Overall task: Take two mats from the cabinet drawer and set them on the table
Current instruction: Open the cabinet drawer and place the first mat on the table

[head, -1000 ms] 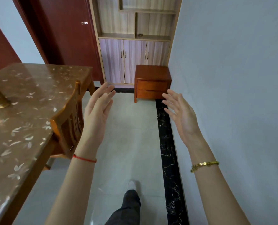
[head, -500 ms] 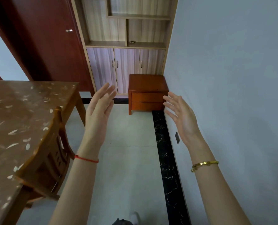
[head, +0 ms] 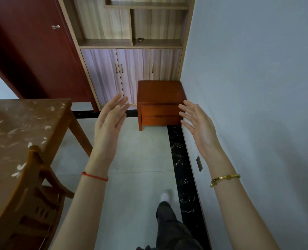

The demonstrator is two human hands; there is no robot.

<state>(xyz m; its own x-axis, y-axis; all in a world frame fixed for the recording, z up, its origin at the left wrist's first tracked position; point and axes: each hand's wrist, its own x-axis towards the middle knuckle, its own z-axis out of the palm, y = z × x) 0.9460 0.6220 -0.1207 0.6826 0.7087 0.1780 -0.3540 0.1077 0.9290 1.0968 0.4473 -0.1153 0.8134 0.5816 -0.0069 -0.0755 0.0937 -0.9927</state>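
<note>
Head view, from nearest outward: a dark trouser leg [head: 169,222] and a white shoe [head: 165,196] step over pale floor tiles beside a black marble strip [head: 178,152]. At the left stands a wooden chair [head: 32,195] tucked against the table [head: 14,127], whose top has a brown covering with pale leaf marks. Both bare arms reach forward. The left hand [head: 110,121], with a red string at the wrist, is spread wide and empty, and the right hand [head: 200,123], with a gold bracelet at the wrist, is likewise spread and empty. Beyond them, the small wooden cabinet [head: 159,92] stands in the corner, touching the grey wall [head: 257,87]. Its two drawers, upper drawer [head: 159,110] and lower drawer [head: 159,120], are closed, so the mats are out of sight. Behind it rises a tall wall unit [head: 131,65] with shut doors; one open shelf holds a small dark object, too small to identify.
</note>
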